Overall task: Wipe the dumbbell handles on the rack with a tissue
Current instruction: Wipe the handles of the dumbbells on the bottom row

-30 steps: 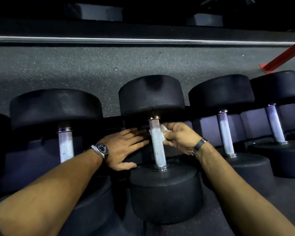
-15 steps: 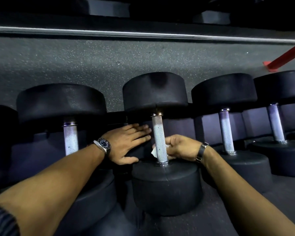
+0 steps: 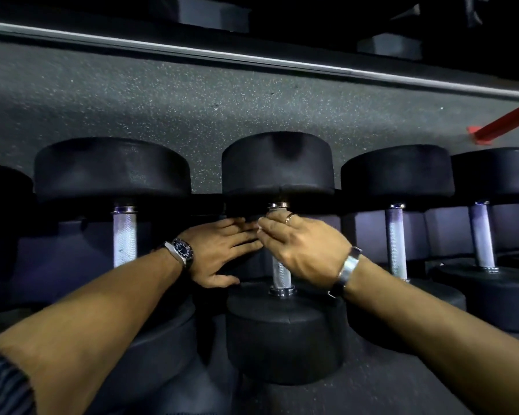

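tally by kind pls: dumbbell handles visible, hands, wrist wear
Dumbbell handles: 4: far left handle, middle handle under the right hand, next handle, far right handle
Hands: 2: left hand, right hand
Wrist wear: 2: watch, wristband
Total: 8
No tissue is visible from this view.

The middle dumbbell (image 3: pixel 279 330) lies on the rack (image 3: pixel 510 226), black round heads at near and far ends, its knurled silver handle (image 3: pixel 281 272) partly covered. 3 more silver handles show alongside. No tissue is visible.
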### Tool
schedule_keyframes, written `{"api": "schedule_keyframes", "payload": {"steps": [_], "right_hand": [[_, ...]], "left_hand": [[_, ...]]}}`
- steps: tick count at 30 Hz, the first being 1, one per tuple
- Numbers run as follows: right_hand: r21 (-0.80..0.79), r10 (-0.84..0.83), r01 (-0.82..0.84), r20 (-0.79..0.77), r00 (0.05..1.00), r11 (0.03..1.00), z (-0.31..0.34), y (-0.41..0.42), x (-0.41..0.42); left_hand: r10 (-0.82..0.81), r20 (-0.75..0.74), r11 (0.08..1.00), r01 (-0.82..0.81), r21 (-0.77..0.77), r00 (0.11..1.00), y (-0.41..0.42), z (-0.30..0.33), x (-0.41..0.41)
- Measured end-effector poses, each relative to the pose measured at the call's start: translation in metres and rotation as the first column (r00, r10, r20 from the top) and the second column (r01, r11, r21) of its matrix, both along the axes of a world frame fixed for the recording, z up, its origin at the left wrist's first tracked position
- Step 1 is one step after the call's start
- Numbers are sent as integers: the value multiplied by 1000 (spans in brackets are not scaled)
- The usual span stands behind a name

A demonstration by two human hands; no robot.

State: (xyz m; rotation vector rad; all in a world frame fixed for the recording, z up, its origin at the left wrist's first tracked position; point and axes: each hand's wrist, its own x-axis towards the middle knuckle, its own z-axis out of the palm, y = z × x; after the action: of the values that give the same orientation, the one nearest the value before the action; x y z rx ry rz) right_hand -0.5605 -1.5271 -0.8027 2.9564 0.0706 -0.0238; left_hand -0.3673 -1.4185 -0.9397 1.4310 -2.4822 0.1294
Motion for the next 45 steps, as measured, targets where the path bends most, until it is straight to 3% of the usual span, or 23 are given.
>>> {"api": "schedule_keyframes", "payload": {"steps": [6, 14, 23, 26, 30, 32, 42, 45], "right_hand": [[-180, 71, -103, -174, 982, 978, -22, 4, -3], [-146, 158, -200, -260, 953, 969, -14, -10, 13], [-140, 64, -129, -396, 916, 982, -13, 2, 20], [-233, 52, -191, -497, 866, 954, -12, 13, 19], [-272, -16, -119, -449, 893, 955, -4, 14, 24], [-290, 13, -176, -489, 872, 941, -6, 14, 20], [-172, 117, -224, -480, 869, 959, -3, 14, 12], [-100, 183, -288, -567, 803, 952, -13, 22, 5]], "left_hand": [[1, -1, 1000, -1, 20, 1000, -1, -4, 2], [-3, -7, 999, 3, 44, 1000, -1, -3, 1], [15, 13, 998, -16, 53, 1000, -1, -7, 2], [20, 15, 997, -21, 77, 1000, -1, -7, 1], [20, 7, 1000, -20, 1, 1000, -2, -5, 1], [22, 20, 1000, -22, 5, 1000, -1, -5, 1], [22, 13, 997, -23, 78, 1000, -2, -4, 2], [26, 21, 990, -29, 139, 999, -1, -5, 2]]}}
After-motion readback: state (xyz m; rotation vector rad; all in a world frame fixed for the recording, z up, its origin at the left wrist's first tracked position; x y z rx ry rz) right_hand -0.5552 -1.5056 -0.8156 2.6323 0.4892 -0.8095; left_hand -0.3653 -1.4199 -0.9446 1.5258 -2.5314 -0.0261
